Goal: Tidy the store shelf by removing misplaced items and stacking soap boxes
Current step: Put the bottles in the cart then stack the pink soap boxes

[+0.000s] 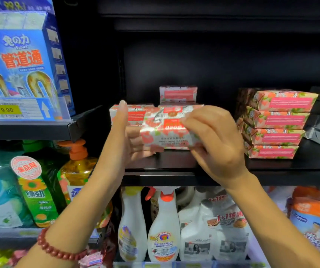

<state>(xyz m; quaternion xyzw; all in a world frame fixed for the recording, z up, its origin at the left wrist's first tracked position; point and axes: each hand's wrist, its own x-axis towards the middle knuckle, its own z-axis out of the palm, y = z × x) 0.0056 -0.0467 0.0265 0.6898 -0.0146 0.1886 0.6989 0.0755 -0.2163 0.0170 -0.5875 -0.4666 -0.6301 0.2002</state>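
Left hand [129,141] and right hand [220,147] grip one floral soap box [165,139].

I log a tall blue cardboard box with red lettering [22,57] at upper left, with a yellow price label reading 9.90 [5,109] clipped below it. On the level beneath stand a green plastic bottle [37,196] and, just beside it, an amber pump bottle with an orange head [76,169]. At lower centre a white spray bottle with a red trigger [164,227] stands upright.
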